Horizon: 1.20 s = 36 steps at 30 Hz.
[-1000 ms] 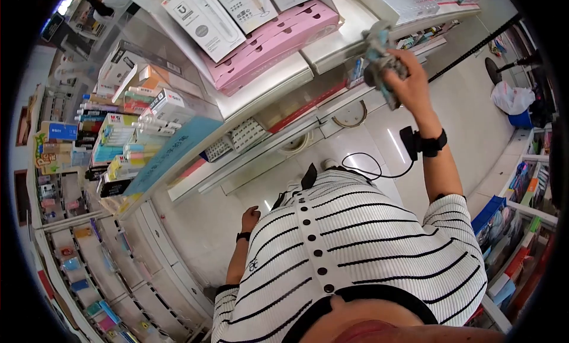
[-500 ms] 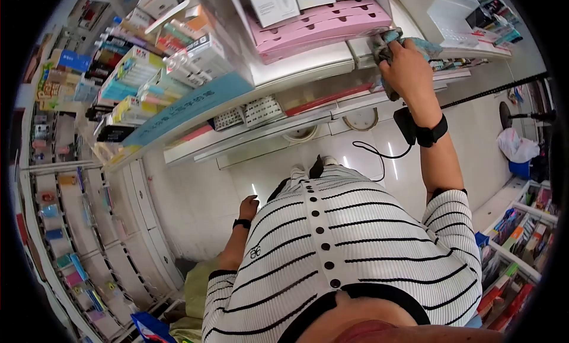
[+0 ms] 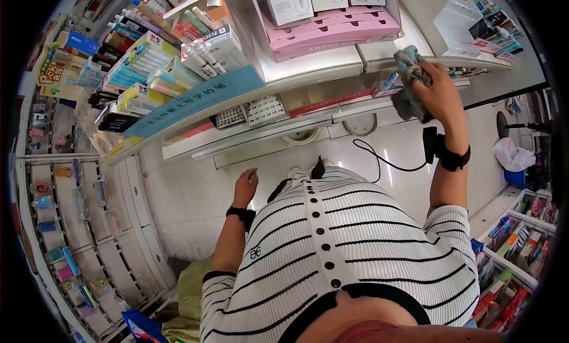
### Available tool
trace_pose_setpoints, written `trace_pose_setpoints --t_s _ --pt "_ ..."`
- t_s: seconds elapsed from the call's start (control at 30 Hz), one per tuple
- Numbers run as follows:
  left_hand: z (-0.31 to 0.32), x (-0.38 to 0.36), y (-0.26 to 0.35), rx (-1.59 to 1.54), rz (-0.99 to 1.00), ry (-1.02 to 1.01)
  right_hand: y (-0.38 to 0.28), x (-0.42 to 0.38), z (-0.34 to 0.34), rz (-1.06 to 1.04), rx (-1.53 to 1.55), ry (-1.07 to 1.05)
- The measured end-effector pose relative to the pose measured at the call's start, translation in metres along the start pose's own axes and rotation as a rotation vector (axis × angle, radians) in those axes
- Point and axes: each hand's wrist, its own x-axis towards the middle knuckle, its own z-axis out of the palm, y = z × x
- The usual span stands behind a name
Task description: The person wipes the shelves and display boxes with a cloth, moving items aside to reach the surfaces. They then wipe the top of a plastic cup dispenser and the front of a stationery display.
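Observation:
My right hand (image 3: pixel 440 95) is closed around a crumpled grey-green rag (image 3: pixel 411 76), part of which hangs down below the fingers. It is just in front of the edge of the white shelf (image 3: pixel 332 71), to the right of a pink display box (image 3: pixel 332 39). The box holds white cartons printed with pens. My left hand (image 3: pixel 244 187) hangs low over the floor beside my striped top, with its fingers loosely curled and nothing visible in them. A dark band is on each wrist, and a black cable hangs from the right one.
Pens and boxes crowd a display with a blue label strip (image 3: pixel 198 103) at the left. A clear acrylic holder (image 3: pixel 441 26) stands at the upper right. Below is a lower shelf holding a dotted tray (image 3: pixel 265 110). Stocked racks (image 3: pixel 515 248) stand at the lower right.
My right hand has moved right and back off the shelf edge with the rag, which now hangs more freely. The left hand has swung slightly forward and up.

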Motion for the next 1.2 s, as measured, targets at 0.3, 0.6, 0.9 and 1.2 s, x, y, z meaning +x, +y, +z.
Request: trace_pose_setpoints --t_s 0.3,0.6,0.9,1.2 --pt "-0.062 0.064 0.256 0.129 0.863 0.125 0.025 -0.03 -0.013 0.032 0.13 -0.053" --pt "-0.05 0.117 0.33 0.303 1.107 0.449 -0.083 0.015 -0.027 -0.505 0.375 0.103" --pt "-0.026 0.147 0.306 0.52 0.998 0.565 -0.192 0.077 0.045 -0.596 -0.103 -0.077" --pt "-0.024 0.149 0.305 0.476 0.975 0.557 -0.198 0.095 0.07 -0.628 -0.114 0.058"
